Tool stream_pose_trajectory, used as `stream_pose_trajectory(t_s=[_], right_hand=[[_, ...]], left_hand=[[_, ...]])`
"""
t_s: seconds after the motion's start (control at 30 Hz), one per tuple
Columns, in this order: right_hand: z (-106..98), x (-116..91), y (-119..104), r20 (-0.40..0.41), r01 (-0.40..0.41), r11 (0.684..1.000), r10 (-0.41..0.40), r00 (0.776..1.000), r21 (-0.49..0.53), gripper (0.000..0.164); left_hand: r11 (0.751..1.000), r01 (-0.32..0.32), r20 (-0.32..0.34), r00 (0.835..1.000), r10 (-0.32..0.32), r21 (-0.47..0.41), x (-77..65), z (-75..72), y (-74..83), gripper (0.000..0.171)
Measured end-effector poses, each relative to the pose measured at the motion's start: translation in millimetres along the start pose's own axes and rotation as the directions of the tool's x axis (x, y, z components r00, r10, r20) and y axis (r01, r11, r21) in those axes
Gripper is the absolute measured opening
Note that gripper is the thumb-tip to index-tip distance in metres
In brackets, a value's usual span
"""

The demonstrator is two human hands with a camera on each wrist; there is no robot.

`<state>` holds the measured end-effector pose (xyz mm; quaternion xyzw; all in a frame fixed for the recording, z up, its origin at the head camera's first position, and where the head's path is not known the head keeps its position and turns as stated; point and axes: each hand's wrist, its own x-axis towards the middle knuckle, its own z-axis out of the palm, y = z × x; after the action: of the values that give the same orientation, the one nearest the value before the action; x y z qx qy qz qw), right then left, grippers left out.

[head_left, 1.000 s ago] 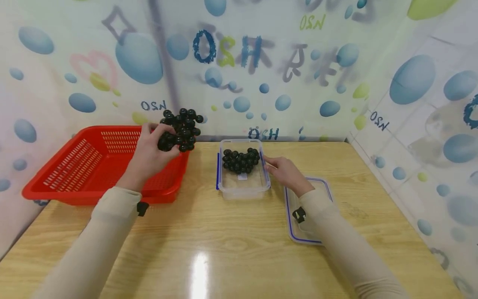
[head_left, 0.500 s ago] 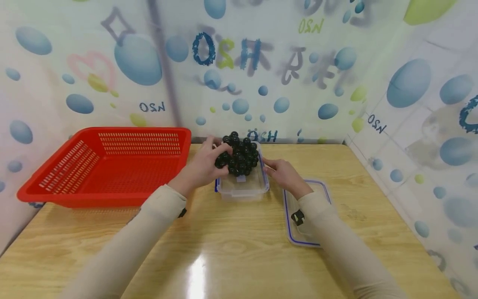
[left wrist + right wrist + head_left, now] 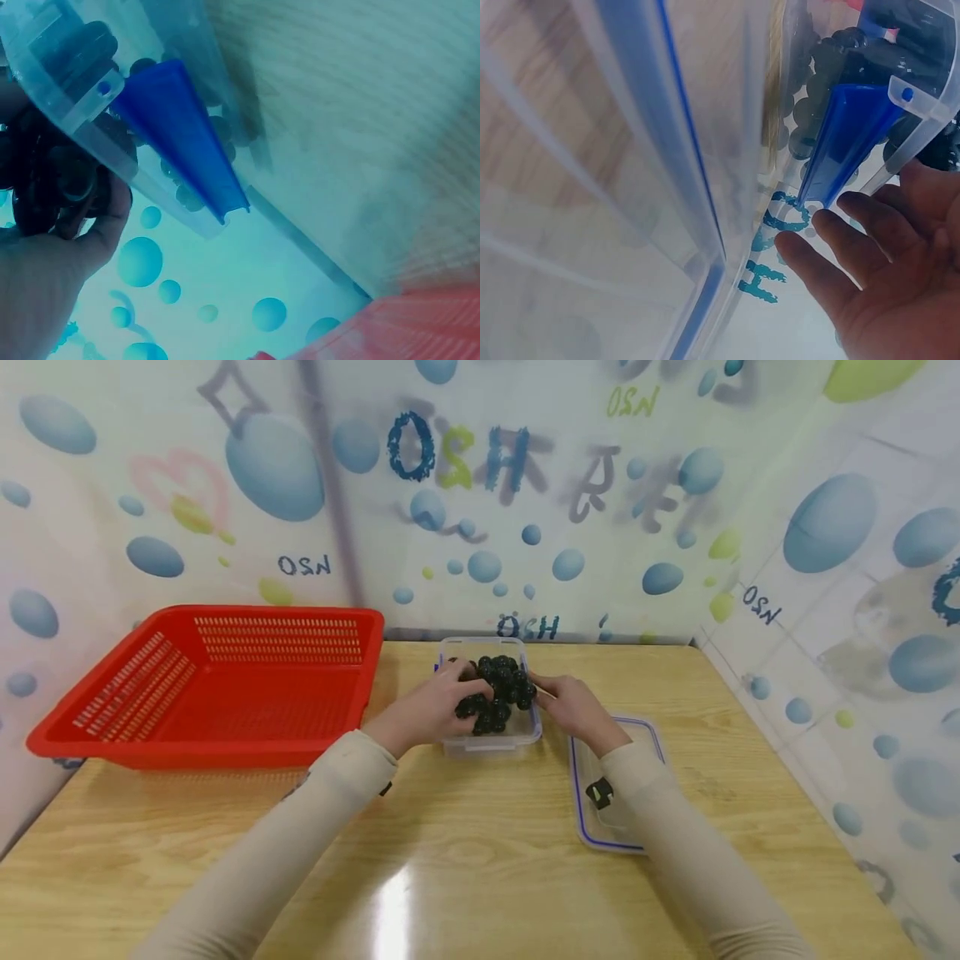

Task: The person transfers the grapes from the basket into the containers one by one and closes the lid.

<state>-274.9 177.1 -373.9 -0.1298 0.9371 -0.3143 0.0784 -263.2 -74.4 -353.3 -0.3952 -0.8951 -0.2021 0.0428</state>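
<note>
In the head view my left hand [image 3: 429, 706] grips a bunch of black grapes [image 3: 504, 677] inside the clear plastic container [image 3: 491, 743]. Another bunch lies in there, and the two are hard to tell apart. The left wrist view has the thumb and fingers curled round dark grapes [image 3: 45, 176] at the container's rim, near a blue side clip [image 3: 184, 139]. At the container's right side is my right hand [image 3: 576, 708]. Its fingers are loosely extended by another blue clip [image 3: 847, 135] in the right wrist view, with the thumb near the rim.
A red perforated basket [image 3: 247, 752] stands left of the container, with no grapes seen in it. The clear lid with a blue seal [image 3: 588, 831] lies on the wooden table [image 3: 480, 860], partly beneath my right forearm. A patterned sheet [image 3: 540, 485] hangs behind.
My left hand has carried the grapes rightward from above the basket and lowered them into the container. The right hand has stayed at the container's side.
</note>
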Motion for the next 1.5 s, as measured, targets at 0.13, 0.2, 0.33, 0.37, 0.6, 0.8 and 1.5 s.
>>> stream_pose_trajectory(t_s=[0.13, 0.2, 0.33, 0.37, 0.6, 0.8, 1.5], right_hand=[[-1.0, -0.8, 1.4, 0.001, -0.009, 1.000, 0.009, 1.000, 0.000, 0.045], [-0.6, -1.2, 2.4, -0.004, -0.014, 1.000, 0.014, 1.000, -0.002, 0.045], [1.0, -1.4, 3.5, -0.016, -0.022, 1.000, 0.022, 1.000, -0.010, 0.044], [1.3, -1.5, 3.6, -0.019, -0.022, 1.000, 0.022, 1.000, -0.010, 0.044], [-1.2, -0.1, 2.3, -0.023, -0.015, 1.000, 0.015, 1.000, -0.001, 0.045], [-4.5, 1.9, -4.4, -0.041, 0.009, 1.000, -0.009, 0.999, -0.003, 0.044], [0.6, -2.1, -1.6, -0.007, -0.031, 0.999, 0.032, 0.999, 0.043, 0.046]], left_hand=[[1.000, 0.006, 0.075, 0.997, -0.007, 0.013, -0.7, 3.9, 0.7, 0.030], [1.000, 0.023, 0.094, 0.995, -0.025, 0.020, -0.3, 7.5, 1.0, 0.035], [0.998, 0.067, 0.071, 0.995, -0.065, -0.018, 2.5, 15.1, 2.0, 0.065], [0.997, 0.071, 0.059, 0.996, -0.069, -0.027, 3.3, 16.6, 2.3, 0.073], [0.997, 0.070, -0.012, 0.997, -0.070, -0.032, 10.1, 21.9, 0.4, 0.077], [0.994, 0.085, 0.063, 0.995, -0.081, -0.064, 19.9, 24.7, -1.0, 0.073], [0.959, 0.239, 0.280, 0.920, -0.275, 0.154, 24.9, 31.5, 9.1, 0.062]])
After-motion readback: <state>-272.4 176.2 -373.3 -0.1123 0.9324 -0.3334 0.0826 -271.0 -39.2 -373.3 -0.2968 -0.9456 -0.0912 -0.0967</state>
